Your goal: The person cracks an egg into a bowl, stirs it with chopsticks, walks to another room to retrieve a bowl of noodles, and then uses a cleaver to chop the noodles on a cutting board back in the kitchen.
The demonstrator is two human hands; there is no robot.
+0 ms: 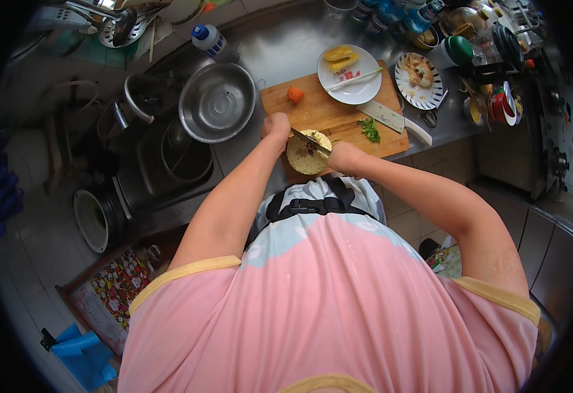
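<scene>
A dark narrow blade [311,141], apparently a knife, lies slantwise across a round, pale-yellow, bumpy cake [305,161] that looks like dried noodles. My right hand [346,158] is closed around the blade's lower right end, hiding the handle. At the other end my left hand [275,127] curls by the blade's tip and the cake's upper left edge; its fingertips are hidden. Under the cake is a wooden cutting board [328,114]. An orange carrot piece [295,94] and chopped green herbs [370,129] lie on this board.
A white-handled cleaver [389,119] juts past the board's right edge. On the board's back part stands a plate [323,69] with yellow pieces and a scallion stalk. A steel basin [217,103] sits left, beside the sink [144,186]. Right is a striped plate [429,101] with food scraps.
</scene>
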